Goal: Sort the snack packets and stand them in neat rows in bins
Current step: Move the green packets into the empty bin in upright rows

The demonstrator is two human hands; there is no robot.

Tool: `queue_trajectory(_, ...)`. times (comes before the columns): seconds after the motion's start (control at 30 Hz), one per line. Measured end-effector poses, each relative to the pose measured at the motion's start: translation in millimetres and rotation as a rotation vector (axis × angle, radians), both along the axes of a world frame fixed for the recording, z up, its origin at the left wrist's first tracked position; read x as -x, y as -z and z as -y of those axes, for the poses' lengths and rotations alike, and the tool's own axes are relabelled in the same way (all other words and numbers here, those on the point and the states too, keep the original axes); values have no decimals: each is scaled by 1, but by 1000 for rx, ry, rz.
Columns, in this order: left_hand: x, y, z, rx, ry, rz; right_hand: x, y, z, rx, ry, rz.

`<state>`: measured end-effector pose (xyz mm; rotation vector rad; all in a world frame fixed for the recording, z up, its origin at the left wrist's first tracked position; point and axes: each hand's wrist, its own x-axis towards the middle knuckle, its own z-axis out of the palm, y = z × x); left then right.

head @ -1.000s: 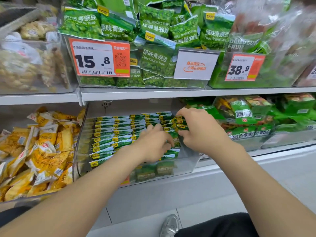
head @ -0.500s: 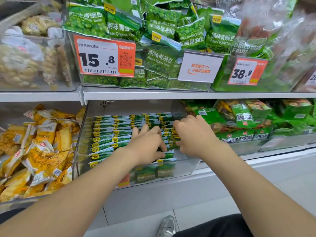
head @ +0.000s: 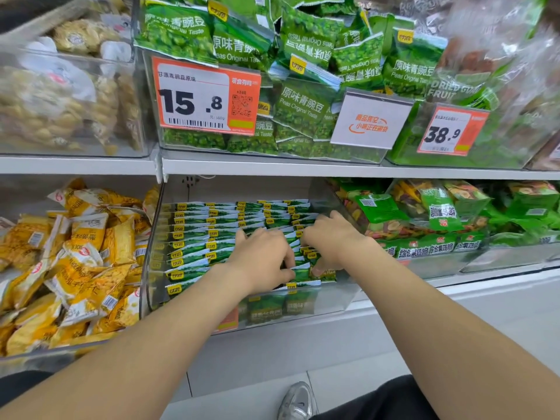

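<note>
the green packets (head: pixel 212 237) stand on edge in close rows inside a clear bin (head: pixel 333 294) in the middle of the lower shelf, their yellow-marked tops facing up. both hands are down in the right front part of that bin, close together but not touching. the left hand (head: pixel 260 259) has its fingers curled down among the packet tops; the fingertips are hidden, so i cannot tell whether it grips any. the right hand (head: pixel 330 241) bends its fingers over the tops of a few packets by the bin's right wall, with the thumb pressed against the face of a front packet, pinching them between. just left of this bin lies a loose heap of yellow packets (head: pixel 75 262). to the right are bags of mixed fruit chips (head: pixel 439 207). on the shelf above, larger green pea bags (head: pixel 303 101) lie jumbled behind an orange price tag (head: pixel 206 98) reading 15.8 and a white sign (head: pixel 371 119). a grey shoe (head: pixel 298 401) shows on the floor below.
</note>
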<state>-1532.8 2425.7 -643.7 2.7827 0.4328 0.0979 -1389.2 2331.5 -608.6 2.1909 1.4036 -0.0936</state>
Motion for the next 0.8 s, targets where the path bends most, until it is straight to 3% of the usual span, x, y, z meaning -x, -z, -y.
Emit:
queue_trajectory(0.13, 5, -2, -6, 38, 85, -25, 3, -3, 7, -186, 24, -46)
queue_trajectory(0.6, 58, -31, -9, -230, 126, 0, 18, 8, 21, -290, 125, -101)
queue_trajectory(0.8, 90, -39, -6, -220, 121, 21, 21, 4, 26, -468, 297, -318)
